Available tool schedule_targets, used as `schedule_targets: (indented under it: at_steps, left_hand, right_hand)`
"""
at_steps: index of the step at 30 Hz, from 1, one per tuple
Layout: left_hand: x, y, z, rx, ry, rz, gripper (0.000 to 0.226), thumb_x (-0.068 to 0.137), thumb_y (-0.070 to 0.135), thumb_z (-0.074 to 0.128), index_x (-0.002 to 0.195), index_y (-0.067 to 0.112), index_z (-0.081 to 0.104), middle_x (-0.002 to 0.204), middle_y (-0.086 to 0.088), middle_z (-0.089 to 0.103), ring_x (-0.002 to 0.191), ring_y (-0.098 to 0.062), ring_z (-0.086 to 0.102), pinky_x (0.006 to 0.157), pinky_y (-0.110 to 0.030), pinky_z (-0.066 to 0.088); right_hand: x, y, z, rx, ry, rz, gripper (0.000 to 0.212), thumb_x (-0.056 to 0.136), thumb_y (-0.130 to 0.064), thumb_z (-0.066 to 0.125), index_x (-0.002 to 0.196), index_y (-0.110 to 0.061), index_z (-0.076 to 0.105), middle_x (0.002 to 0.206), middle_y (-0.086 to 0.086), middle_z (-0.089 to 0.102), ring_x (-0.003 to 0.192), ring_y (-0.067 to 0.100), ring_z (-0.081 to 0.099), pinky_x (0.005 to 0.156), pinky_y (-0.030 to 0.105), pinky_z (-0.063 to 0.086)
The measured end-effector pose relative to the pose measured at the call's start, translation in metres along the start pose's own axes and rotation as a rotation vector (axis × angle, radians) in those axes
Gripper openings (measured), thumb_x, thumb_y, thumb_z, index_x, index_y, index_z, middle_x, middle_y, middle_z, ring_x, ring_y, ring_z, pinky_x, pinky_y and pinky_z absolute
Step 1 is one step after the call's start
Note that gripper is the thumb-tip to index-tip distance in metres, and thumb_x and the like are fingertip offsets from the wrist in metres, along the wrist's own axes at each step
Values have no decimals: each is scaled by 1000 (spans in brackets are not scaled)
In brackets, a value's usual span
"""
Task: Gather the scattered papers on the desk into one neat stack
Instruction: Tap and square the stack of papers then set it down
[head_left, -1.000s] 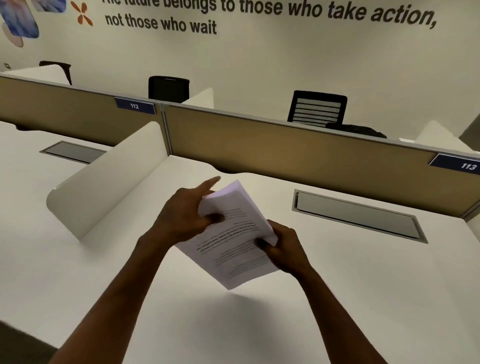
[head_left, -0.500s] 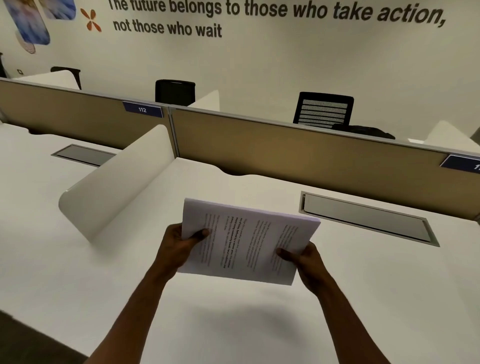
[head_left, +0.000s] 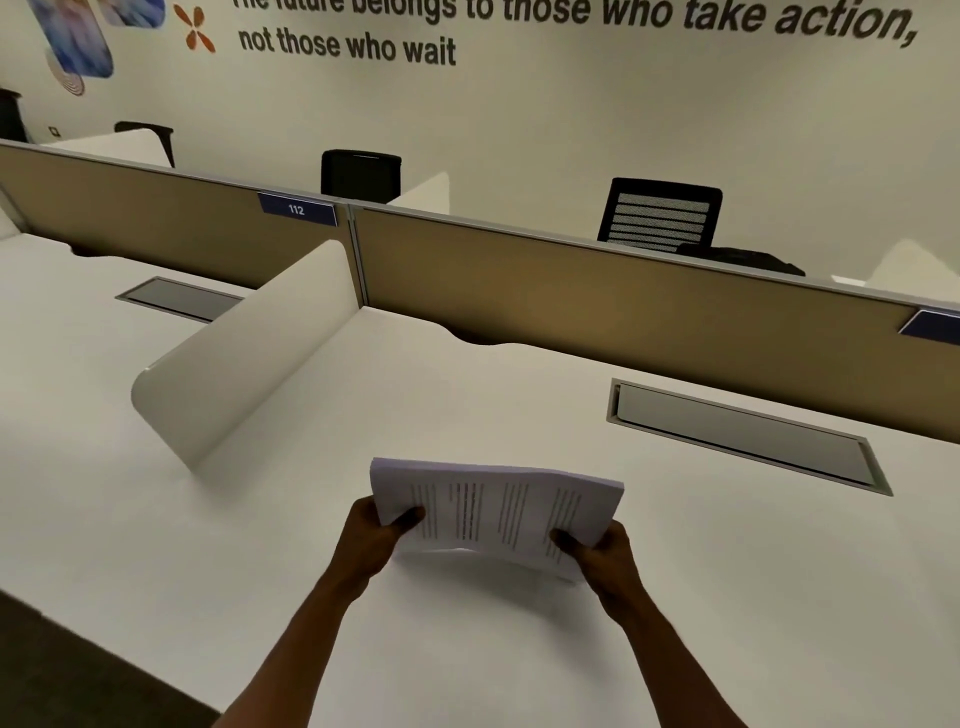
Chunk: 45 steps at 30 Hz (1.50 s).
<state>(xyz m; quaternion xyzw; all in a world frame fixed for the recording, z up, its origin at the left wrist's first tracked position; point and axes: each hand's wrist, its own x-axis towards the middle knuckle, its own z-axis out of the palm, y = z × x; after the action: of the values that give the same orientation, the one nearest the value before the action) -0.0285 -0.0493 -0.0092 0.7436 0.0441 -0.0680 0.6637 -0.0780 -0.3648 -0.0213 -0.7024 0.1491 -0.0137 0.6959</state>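
Item: left hand (head_left: 371, 540). Forearm is reaching up from the near edge, angling right and away; the hand is curling at the stack's left end, thumb lying on the top sheet, the other fingers going under and out of sight.

Item: stack of papers (head_left: 493, 512). It is being held between the two hands, near the middle of the white desk (head_left: 727, 597), long side running left to right, far edge tilting up. Whether its near edge is touching the desk cannot be told. The sheets are lying roughly squared and bowing slightly in the middle. Four blocks of printed lines are showing on the top sheet (too small to read).

Item: right hand (head_left: 605, 558). Forearm is rising from the near right, angling left; the thumb is pressing on the top sheet at the stack's right near corner, the fingers wrapping beneath. Both grips are closing narrowly on the stack's thickness.

Item: fixtures. A white curved divider (head_left: 244, 358) is standing at far left; a tan partition (head_left: 623, 306) is running along the far side, carrying a blue tag (head_left: 297, 209) reading "112". A grey cable hatch (head_left: 743, 434) is sitting at far right of the stack.

Item: wall lettering (head_left: 347, 48): "…belongs to those who take action, not those who wait" (first words are being cropped).
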Motion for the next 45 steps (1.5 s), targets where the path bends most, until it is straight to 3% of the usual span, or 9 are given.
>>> schedule_targets:
  at_steps: [13, 18, 23, 26, 29, 33, 36, 40, 45]
  left_hand:
    - [-1, -14, 1, 80, 45, -44, 19, 84, 20, 78, 102, 19, 71, 92, 3, 77, 90, -15, 72, 63, -16, 57]
    - [3, -1, 3, 93, 28, -33, 21, 86, 21, 75, 102, 9, 72, 94, -6, 77, 81, -21, 76, 65, -28, 61]
    - [-4, 8, 4, -192, 4, -132, 19, 83, 9, 75, 102, 5, 72, 96, -16, 78, 85, -37, 75, 65, -39, 62]
    - [-11, 9, 8, -352, 70, -210, 21, 82, 4, 75, 101, 3, 71, 97, -16, 78, 81, -32, 76, 60, -35, 61]
    - [-19, 6, 18, -557, 126, -260, 24, 82, 0, 72, 105, 4, 69, 99, -16, 78, 81, -30, 77, 62, -40, 62]
    - [-32, -3, 41, -687, 192, -316, 28, 84, -3, 69, 110, 7, 66, 102, -17, 77, 90, -36, 73, 70, -48, 62]
    - [-42, -11, 58, -697, 213, -357, 31, 83, -5, 69, 112, 7, 66, 101, -15, 77, 90, -34, 72, 64, -43, 62]
    - [-53, -23, 65, -587, 231, -406, 52, 76, 3, 79, 126, 4, 62, 107, -11, 75, 96, -31, 71, 65, -37, 61]
    - [-43, -23, 44, 95, 518, -358, 102, 71, 31, 87, 154, 17, 29, 145, -15, 48, 128, -32, 53, 107, -45, 44]
  right_hand:
    - [6, 16, -1, -63, 5, 30, 33, 75, -2, 82, 102, -18, 73, 99, 7, 76, 94, 28, 71, 82, 50, 60]
    - [18, 4, -3, -108, 0, 4, 37, 74, -9, 85, 106, -17, 71, 100, 1, 75, 93, 23, 72, 76, 36, 62]
    - [33, -32, -13, -152, -113, -24, 50, 74, -25, 85, 119, -19, 64, 112, 0, 73, 95, 16, 72, 75, 28, 60]
    - [32, -45, -18, 58, 79, -3, 51, 78, -36, 79, 123, -22, 61, 113, 3, 72, 95, 18, 70, 72, 31, 56]
    - [17, -39, -6, 450, 297, 140, 44, 87, -43, 68, 126, -26, 57, 114, 5, 68, 103, 24, 66, 89, 46, 53]
    - [-21, -22, 35, 491, -17, 289, 33, 90, -42, 61, 122, -32, 60, 115, 11, 72, 101, 34, 71, 90, 50, 54]
    - [-29, -26, 57, 407, -120, 219, 35, 89, -36, 69, 123, -35, 59, 110, 1, 76, 98, 27, 74, 77, 44, 61]
    - [-21, -22, 57, 309, 27, 193, 39, 89, -1, 67, 116, -29, 62, 104, 0, 76, 91, 22, 74, 62, 37, 61]
    - [-8, -18, 39, 138, -28, 190, 41, 90, 0, 65, 111, -35, 62, 108, 0, 73, 92, 23, 73, 62, 39, 62]
